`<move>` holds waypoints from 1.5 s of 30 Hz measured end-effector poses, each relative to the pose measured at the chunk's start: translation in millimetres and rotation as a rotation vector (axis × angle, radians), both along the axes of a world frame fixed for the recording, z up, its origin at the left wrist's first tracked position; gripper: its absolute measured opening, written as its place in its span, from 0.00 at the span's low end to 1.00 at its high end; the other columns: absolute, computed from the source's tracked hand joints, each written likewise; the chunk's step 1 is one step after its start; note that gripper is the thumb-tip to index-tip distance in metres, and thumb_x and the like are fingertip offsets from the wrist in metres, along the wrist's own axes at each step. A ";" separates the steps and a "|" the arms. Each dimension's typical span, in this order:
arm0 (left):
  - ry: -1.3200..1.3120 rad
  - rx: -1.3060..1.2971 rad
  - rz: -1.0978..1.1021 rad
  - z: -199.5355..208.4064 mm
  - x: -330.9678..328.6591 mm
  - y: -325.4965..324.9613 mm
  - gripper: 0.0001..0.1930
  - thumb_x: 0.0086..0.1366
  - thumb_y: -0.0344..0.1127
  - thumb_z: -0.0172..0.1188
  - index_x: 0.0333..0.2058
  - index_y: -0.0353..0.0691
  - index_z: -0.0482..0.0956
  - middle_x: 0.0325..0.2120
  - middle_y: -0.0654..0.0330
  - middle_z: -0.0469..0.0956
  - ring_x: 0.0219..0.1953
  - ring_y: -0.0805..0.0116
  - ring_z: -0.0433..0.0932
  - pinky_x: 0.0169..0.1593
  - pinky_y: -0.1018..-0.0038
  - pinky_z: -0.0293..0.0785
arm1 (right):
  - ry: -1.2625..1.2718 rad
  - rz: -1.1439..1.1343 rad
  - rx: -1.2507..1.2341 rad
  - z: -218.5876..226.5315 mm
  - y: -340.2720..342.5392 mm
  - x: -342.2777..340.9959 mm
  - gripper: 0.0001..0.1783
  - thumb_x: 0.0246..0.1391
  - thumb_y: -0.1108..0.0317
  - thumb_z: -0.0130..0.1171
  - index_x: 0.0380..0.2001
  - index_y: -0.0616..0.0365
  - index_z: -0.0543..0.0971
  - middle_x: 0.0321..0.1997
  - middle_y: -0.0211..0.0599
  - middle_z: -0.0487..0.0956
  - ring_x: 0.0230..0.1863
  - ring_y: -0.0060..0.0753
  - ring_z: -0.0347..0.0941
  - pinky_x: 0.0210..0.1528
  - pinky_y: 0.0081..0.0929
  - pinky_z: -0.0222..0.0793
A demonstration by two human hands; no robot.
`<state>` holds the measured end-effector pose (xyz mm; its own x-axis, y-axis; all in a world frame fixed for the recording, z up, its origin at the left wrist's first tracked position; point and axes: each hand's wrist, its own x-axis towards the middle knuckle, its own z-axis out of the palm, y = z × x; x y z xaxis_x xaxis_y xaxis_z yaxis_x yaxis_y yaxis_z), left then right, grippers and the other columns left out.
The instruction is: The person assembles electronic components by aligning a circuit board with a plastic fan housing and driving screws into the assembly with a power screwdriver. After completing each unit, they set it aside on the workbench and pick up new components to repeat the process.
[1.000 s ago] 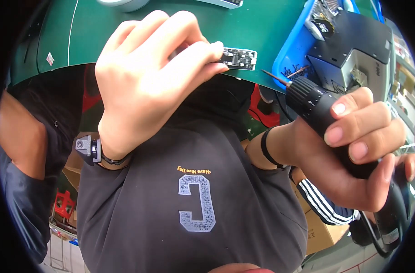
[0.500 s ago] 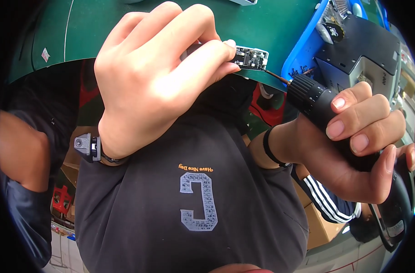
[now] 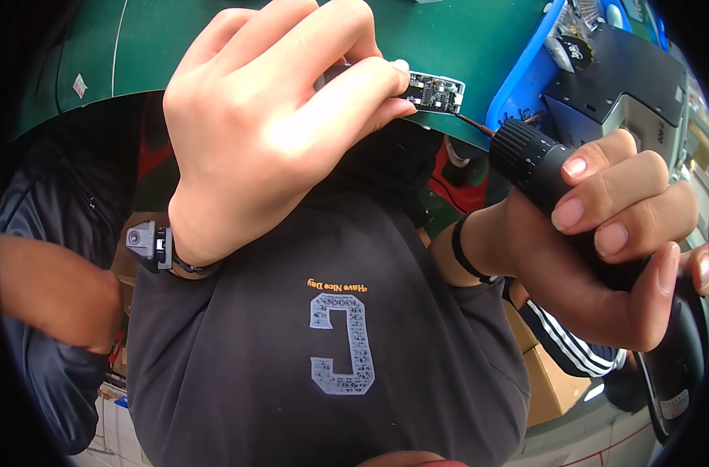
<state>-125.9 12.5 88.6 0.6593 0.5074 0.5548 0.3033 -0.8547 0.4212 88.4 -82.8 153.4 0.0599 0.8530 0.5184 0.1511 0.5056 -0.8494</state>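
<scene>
Between the thumb and fingers of my left hand (image 3: 269, 132) is a small black circuit board (image 3: 434, 93) in a light-coloured narrow housing. Its left part is hidden by my fingers. My right hand (image 3: 603, 226) wraps round a black electric screwdriver (image 3: 529, 152) with a ribbed collar. The thin bit (image 3: 475, 124) points up and left, and its tip meets the near right corner of the board's housing; whether it sits in a screw I cannot tell.
Beyond my hands lies a green work surface (image 3: 479, 39). A blue tray (image 3: 526, 70) with small dark screws stands at the right, beside a black and grey boxy device (image 3: 611, 78). Another person's arm (image 3: 59, 288) shows at the left, a striped sleeve (image 3: 565, 342) at the right.
The board and the screwdriver tip have shifted slightly to the right, the board also a little away from me. Both grips are unchanged. The other person's arm at the left has moved lower and rightward.
</scene>
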 end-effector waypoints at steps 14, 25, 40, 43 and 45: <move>0.059 -0.017 -0.011 9.4 7.6 -0.9 0.14 0.46 0.37 0.77 0.33 0.44 0.87 0.27 0.69 0.79 0.27 0.71 0.74 0.31 0.74 0.64 | -0.015 0.083 -0.014 -5.4 1.5 17.6 0.12 0.60 0.66 0.44 0.45 0.51 0.72 0.24 0.32 0.67 0.16 0.29 0.65 0.27 0.34 0.73; 0.142 0.008 -0.053 7.7 11.9 -5.6 0.15 0.46 0.30 0.77 0.35 0.41 0.87 0.29 0.65 0.80 0.29 0.68 0.76 0.33 0.72 0.68 | 0.260 -0.299 0.138 26.3 -52.1 20.6 0.11 0.58 0.64 0.47 0.42 0.53 0.73 0.24 0.31 0.69 0.19 0.27 0.67 0.33 0.35 0.71; 0.025 -0.060 -0.013 -2.9 24.2 -15.2 0.19 0.48 0.28 0.80 0.41 0.38 0.87 0.39 0.59 0.83 0.40 0.67 0.82 0.43 0.73 0.76 | -0.006 -0.631 0.184 34.1 -58.0 138.3 0.13 0.56 0.62 0.48 0.21 0.56 0.67 0.20 0.36 0.67 0.17 0.33 0.66 0.26 0.32 0.68; -0.135 -0.190 0.035 -26.6 18.9 -18.9 0.23 0.47 0.26 0.81 0.45 0.35 0.86 0.43 0.55 0.83 0.43 0.64 0.83 0.46 0.73 0.77 | -0.001 -0.621 0.156 29.3 -55.8 140.2 0.13 0.56 0.62 0.48 0.21 0.57 0.67 0.20 0.36 0.67 0.16 0.34 0.66 0.25 0.32 0.68; -0.304 -0.231 0.037 -40.2 20.2 -22.2 0.28 0.46 0.25 0.82 0.49 0.33 0.83 0.46 0.50 0.82 0.44 0.62 0.82 0.48 0.72 0.78 | 0.011 -0.610 0.126 27.3 -55.2 141.1 0.13 0.57 0.63 0.48 0.21 0.57 0.68 0.20 0.36 0.67 0.16 0.34 0.66 0.26 0.33 0.68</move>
<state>-105.7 -9.6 48.3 0.4610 0.6625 0.5904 0.1633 -0.7173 0.6774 229.5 -138.1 180.7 0.5229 0.5957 0.6096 0.4360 0.4276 -0.7918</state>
